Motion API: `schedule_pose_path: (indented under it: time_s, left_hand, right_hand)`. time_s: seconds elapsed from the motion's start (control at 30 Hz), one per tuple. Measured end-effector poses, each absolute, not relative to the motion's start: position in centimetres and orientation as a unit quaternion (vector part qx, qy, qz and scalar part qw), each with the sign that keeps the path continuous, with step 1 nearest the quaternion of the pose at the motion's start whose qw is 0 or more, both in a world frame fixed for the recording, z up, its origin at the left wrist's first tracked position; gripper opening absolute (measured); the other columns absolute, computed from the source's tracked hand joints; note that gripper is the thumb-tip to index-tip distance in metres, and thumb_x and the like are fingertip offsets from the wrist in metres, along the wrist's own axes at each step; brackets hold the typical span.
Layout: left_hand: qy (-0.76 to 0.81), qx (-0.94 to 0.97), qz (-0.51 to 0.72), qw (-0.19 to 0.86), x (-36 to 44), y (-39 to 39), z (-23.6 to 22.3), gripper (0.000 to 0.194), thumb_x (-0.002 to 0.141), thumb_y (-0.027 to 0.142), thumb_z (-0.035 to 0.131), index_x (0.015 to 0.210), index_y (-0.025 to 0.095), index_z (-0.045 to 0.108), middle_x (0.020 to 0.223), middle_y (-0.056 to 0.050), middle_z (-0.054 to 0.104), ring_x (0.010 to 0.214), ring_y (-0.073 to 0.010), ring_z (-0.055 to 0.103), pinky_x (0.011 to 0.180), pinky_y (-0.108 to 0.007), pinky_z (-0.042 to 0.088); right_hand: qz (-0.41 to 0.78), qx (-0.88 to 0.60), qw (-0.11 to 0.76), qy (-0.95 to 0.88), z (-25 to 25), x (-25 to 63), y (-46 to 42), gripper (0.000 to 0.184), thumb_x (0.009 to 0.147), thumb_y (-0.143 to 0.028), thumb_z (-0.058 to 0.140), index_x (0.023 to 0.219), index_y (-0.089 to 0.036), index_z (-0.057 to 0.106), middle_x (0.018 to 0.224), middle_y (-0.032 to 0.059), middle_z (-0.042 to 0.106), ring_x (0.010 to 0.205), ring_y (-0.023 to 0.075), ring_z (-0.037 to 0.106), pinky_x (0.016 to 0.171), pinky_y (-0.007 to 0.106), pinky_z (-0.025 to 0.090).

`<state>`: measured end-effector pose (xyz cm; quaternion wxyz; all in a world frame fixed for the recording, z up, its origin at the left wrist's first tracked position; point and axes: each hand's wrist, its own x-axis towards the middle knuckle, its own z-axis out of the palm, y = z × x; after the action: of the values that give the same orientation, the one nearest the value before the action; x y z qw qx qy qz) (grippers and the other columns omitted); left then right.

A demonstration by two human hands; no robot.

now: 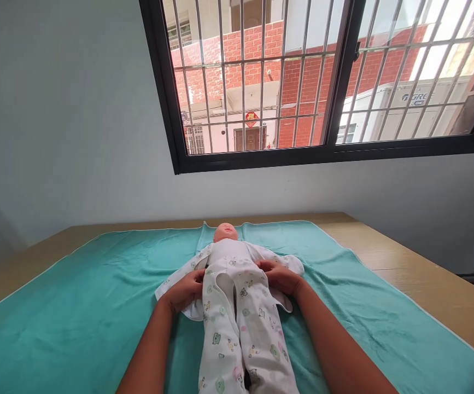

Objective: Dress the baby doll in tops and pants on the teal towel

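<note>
Printed cotton romper [240, 328], legs nearest, on a doll [226, 232] lying face-up mid-towel. Left hand [185, 290] curls its fingers round the romper's left front flap at the waist; right hand [280, 276] pinches the opposite flap. Teal towel [76, 306] covers a wooden table [425, 279]. Risk: uneven pulling could drag the doll askew or bunch the towel, and the flaps could close misaligned. Beyond, a barred window [302, 82]; the outdoor unit reads "GREE"; a red door plaque is illegible.

The doll's [237, 295] feet are cut off by the bottom edge.
</note>
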<state>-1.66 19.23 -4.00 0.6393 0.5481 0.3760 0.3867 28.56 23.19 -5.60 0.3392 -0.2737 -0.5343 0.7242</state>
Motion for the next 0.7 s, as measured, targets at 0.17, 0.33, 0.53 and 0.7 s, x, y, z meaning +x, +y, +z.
schedule_pose_path:
  time_s: [0.17, 0.33, 0.53, 0.7]
  left_hand:
    - [0.330, 0.525, 0.380, 0.687, -1.3, 19.1, -4.5, 0.043, 0.060, 0.017, 0.077, 0.104, 0.015, 0.072, 0.098, -0.014, 0.072, 0.098, -0.0316, 0.065, 0.083, -0.039, 0.053]
    - [0.335, 0.523, 0.412, 0.667, -0.5, 19.3, -4.9, 0.040, 0.061, 0.020, 0.075, 0.100, 0.016, 0.073, 0.093, -0.012, 0.073, 0.097, -0.0297, 0.065, 0.085, -0.037, 0.052]
    - [0.428, 0.514, 0.446, 0.594, 0.4, 19.6, -5.4, 0.039, 0.058, 0.027, 0.079, 0.095, 0.017, 0.072, 0.089, -0.011, 0.074, 0.092, -0.0296, 0.065, 0.079, -0.037, 0.052]
    - [0.435, 0.520, 0.473, 0.563, 1.1, 19.5, -5.1, 0.038, 0.057, 0.029, 0.079, 0.092, 0.018, 0.070, 0.090, -0.010, 0.073, 0.092, -0.0290, 0.064, 0.078, -0.036, 0.050]
  right_hand:
    - [0.722, -0.283, 0.348, -0.526, -5.7, 28.4, 23.1, 0.027, 0.055, -0.022, 0.083, 0.075, -0.016, 0.065, 0.077, 0.0014, 0.062, 0.073, 0.0159, 0.058, 0.071, 0.028, 0.046]
    - [0.712, -0.289, 0.368, -0.524, -6.2, 27.8, 23.4, 0.025, 0.056, -0.022, 0.081, 0.070, -0.016, 0.062, 0.072, -0.0005, 0.058, 0.068, 0.0134, 0.054, 0.065, 0.026, 0.045]
    - [0.662, -0.330, 0.418, -0.527, -7.6, 27.0, 24.4, 0.027, 0.056, -0.028, 0.079, 0.069, -0.016, 0.058, 0.066, -0.0022, 0.056, 0.059, 0.0110, 0.049, 0.057, 0.025, 0.040]
    - [0.619, -0.364, 0.467, -0.515, -8.3, 26.2, 25.1, 0.030, 0.059, -0.033, 0.076, 0.067, -0.018, 0.052, 0.061, -0.0040, 0.054, 0.054, 0.0101, 0.044, 0.053, 0.025, 0.035]
